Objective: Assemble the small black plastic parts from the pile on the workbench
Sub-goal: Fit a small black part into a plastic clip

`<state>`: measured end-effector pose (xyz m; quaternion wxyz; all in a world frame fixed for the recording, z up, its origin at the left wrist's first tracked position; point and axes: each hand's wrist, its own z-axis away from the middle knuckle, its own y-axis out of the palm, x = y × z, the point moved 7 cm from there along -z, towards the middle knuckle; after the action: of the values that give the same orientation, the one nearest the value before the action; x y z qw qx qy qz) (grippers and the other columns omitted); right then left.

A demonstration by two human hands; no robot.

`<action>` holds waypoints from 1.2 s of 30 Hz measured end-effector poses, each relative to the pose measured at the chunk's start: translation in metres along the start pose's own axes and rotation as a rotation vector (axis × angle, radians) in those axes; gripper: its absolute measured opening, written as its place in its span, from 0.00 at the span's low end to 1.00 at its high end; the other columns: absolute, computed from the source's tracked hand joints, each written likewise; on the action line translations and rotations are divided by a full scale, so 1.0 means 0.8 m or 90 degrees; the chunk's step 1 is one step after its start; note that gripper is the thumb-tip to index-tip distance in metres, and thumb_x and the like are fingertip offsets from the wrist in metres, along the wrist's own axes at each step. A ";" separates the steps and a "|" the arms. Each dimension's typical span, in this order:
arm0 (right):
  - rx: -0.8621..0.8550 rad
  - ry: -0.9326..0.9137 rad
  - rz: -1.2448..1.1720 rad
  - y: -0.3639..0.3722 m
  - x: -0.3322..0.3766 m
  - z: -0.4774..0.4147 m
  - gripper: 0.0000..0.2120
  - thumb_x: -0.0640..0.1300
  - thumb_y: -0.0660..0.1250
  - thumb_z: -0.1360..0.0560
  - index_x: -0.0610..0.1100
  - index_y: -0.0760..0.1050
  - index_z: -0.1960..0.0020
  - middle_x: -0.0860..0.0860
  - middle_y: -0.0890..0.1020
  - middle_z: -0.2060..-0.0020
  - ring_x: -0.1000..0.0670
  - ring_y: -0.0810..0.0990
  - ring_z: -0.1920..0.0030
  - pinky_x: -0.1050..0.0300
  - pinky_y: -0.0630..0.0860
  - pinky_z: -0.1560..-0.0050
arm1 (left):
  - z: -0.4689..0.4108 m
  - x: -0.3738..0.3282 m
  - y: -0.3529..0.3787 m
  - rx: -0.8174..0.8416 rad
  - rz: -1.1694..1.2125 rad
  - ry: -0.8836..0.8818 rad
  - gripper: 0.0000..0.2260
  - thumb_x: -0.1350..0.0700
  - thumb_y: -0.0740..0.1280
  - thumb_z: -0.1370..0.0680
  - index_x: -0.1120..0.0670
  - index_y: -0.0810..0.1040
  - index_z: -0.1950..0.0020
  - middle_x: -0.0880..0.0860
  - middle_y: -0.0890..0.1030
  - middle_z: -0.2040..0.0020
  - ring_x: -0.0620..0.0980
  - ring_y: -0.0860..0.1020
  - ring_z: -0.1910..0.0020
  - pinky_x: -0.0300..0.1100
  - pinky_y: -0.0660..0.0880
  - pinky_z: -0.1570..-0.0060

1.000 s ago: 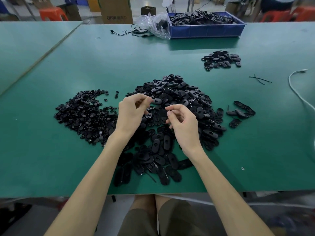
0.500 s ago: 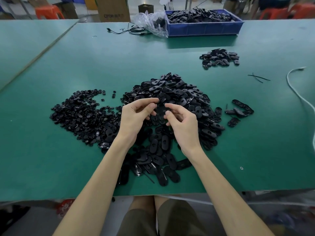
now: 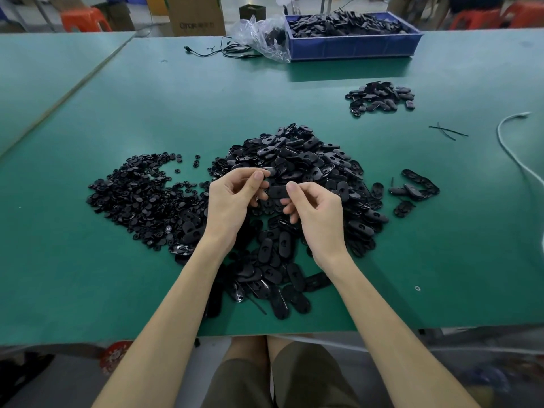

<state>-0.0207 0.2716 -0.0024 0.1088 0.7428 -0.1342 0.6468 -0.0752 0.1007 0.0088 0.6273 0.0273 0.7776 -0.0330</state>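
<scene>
Green mat across the whole workbench (image 3: 117,98). At its middle, reaching toward the near edge, a big pile of oval black parts (image 3: 309,160); touching it on the left, a flatter pile of small round black parts (image 3: 138,192). Above the big pile, both bare hands, raised and close together. Pinched in the right hand (image 3: 315,213), between the thumb and curled fingers, one oval part (image 3: 278,192), held by its right end. On the left hand (image 3: 232,198), fingers curled with the thumb tip toward the forefinger, at the oval part's left end; cannot tell whether anything sits in that pinch. Right of the big pile, a small cluster (image 3: 415,187) of the same ovals; toward the far right corner, another small heap (image 3: 381,97). At the far edge, a blue crate (image 3: 353,48) full of black parts, with a clear plastic bag (image 3: 262,36) against its left side. Near the right edge, a white cable (image 3: 512,151).
</scene>
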 end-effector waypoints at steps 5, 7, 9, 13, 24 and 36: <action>-0.007 0.010 -0.010 -0.001 0.000 0.000 0.09 0.45 0.69 0.17 0.42 0.85 0.51 0.48 0.87 0.63 0.55 0.82 0.66 0.61 0.77 0.65 | 0.000 0.001 -0.001 -0.001 0.012 -0.006 0.06 0.58 0.69 0.17 0.57 0.85 0.45 0.55 0.86 0.56 0.48 0.82 0.62 0.39 0.77 0.61; -0.009 0.009 -0.008 -0.001 0.000 0.000 0.09 0.45 0.69 0.17 0.42 0.85 0.51 0.48 0.87 0.63 0.55 0.82 0.66 0.62 0.77 0.65 | 0.001 -0.001 0.000 0.002 0.015 -0.002 0.06 0.58 0.69 0.17 0.57 0.85 0.44 0.55 0.87 0.56 0.48 0.81 0.62 0.39 0.77 0.61; -0.012 0.009 -0.008 -0.001 0.001 0.000 0.09 0.45 0.69 0.17 0.42 0.85 0.51 0.48 0.87 0.63 0.56 0.82 0.66 0.62 0.77 0.65 | 0.002 -0.004 0.001 0.011 0.019 0.001 0.06 0.59 0.69 0.18 0.56 0.85 0.44 0.55 0.87 0.54 0.49 0.82 0.61 0.40 0.78 0.59; -0.026 0.011 -0.007 -0.003 -0.001 -0.001 0.08 0.45 0.68 0.16 0.43 0.84 0.50 0.49 0.87 0.63 0.56 0.81 0.67 0.62 0.77 0.64 | 0.002 -0.006 0.004 0.023 0.019 0.012 0.07 0.61 0.71 0.19 0.58 0.84 0.43 0.55 0.87 0.50 0.49 0.82 0.59 0.40 0.78 0.57; -0.034 0.012 -0.030 -0.003 -0.001 -0.001 0.03 0.40 0.69 0.18 0.41 0.81 0.47 0.48 0.87 0.60 0.53 0.85 0.61 0.60 0.79 0.62 | 0.002 -0.006 0.005 0.032 0.010 0.020 0.07 0.61 0.73 0.21 0.58 0.84 0.43 0.57 0.86 0.50 0.49 0.82 0.59 0.37 0.77 0.57; -0.029 0.008 -0.020 -0.002 0.002 -0.001 0.03 0.39 0.70 0.19 0.43 0.81 0.45 0.50 0.87 0.61 0.53 0.85 0.61 0.59 0.79 0.61 | 0.003 -0.008 0.007 0.048 -0.004 0.029 0.09 0.59 0.76 0.22 0.57 0.85 0.44 0.56 0.86 0.50 0.47 0.81 0.61 0.34 0.76 0.58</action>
<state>-0.0203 0.2735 -0.0009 0.1370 0.7383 -0.1367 0.6461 -0.0710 0.1061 0.0144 0.6079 0.0490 0.7899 -0.0637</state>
